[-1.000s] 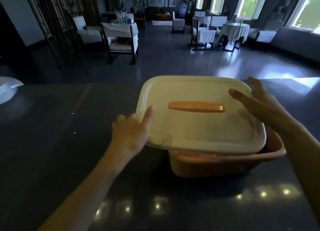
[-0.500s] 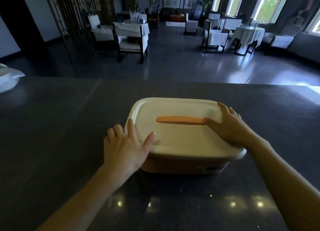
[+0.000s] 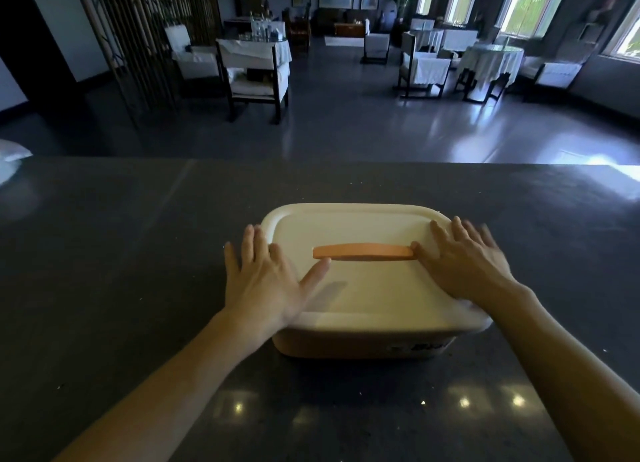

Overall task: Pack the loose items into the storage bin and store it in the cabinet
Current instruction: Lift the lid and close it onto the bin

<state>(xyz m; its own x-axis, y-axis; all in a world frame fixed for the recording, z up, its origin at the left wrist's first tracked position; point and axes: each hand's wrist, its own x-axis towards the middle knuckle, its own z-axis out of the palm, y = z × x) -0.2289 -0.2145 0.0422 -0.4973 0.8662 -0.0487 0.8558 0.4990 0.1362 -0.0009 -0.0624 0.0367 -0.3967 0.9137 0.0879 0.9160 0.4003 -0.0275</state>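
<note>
An orange storage bin point(image 3: 349, 345) stands on the dark counter point(image 3: 121, 254) in front of me. Its cream lid point(image 3: 367, 288) lies flat on top and covers the inside. An orange handle point(image 3: 363, 251) runs across the lid's middle. My left hand point(image 3: 266, 278) lies flat with spread fingers on the lid's left edge. My right hand point(image 3: 464, 264) lies flat on the lid's right side, its thumb at the handle's right end. What the bin holds is hidden.
A white object point(image 3: 10, 160) shows at the counter's far left edge. Beyond the counter's far edge is a dining room with white-covered chairs point(image 3: 256, 70) and a round table point(image 3: 491, 60). A slatted screen point(image 3: 145, 32) stands at the back left.
The lid came down from a tilted, raised position onto the bin. Both hands went from holding its edges to lying flat on top, fingers spread.
</note>
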